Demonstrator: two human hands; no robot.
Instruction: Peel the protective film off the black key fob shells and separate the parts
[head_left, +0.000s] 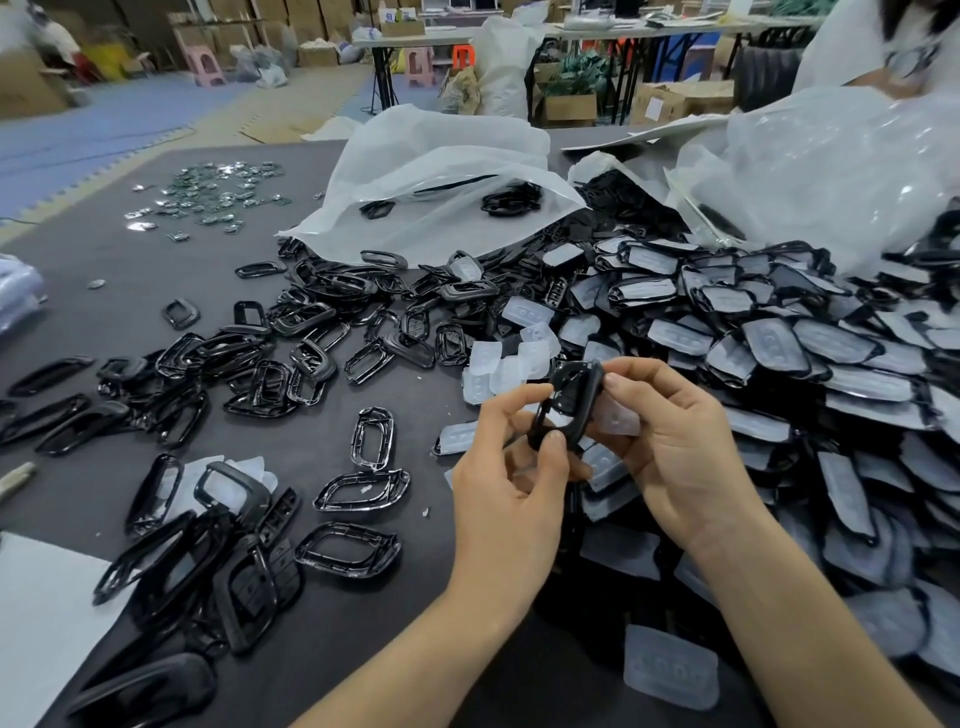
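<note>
Pinching shell, left hand, right hand, filmed pile behind, frames left

Black ring-shaped plastic key fob shell, centre: glossy and smooth, catching bright highlights. Loose black plastic frames to the left share the same gloss. Translucent whitish film pieces: frosted, matt, faintly embossed. Dark grey table cover: matt, cloth-like, fine-textured. White plastic bags: thin, crinkled, semi-sheer, softly shiny. Small scattered pieces, far left: mirror-bright, metallic-looking. Brown boxes behind: dull cardboard.
</note>
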